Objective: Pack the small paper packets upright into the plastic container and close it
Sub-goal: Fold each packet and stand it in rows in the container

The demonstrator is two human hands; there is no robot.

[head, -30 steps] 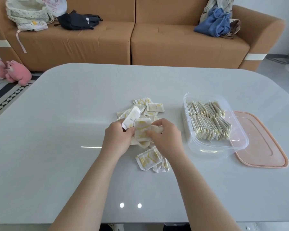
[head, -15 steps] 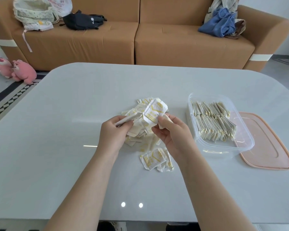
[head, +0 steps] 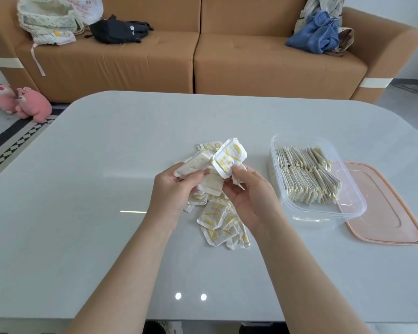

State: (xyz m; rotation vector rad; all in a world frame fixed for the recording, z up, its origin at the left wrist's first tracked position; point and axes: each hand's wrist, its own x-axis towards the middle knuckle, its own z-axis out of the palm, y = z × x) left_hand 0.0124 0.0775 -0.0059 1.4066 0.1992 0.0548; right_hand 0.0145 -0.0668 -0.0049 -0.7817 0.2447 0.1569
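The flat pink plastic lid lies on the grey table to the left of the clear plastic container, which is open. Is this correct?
The side is wrong. The flat pink plastic lid lies on the grey table to the right of the clear plastic container, which is open. The head view shows it.

Upright packets [head: 307, 174] in open container [head: 348, 210]
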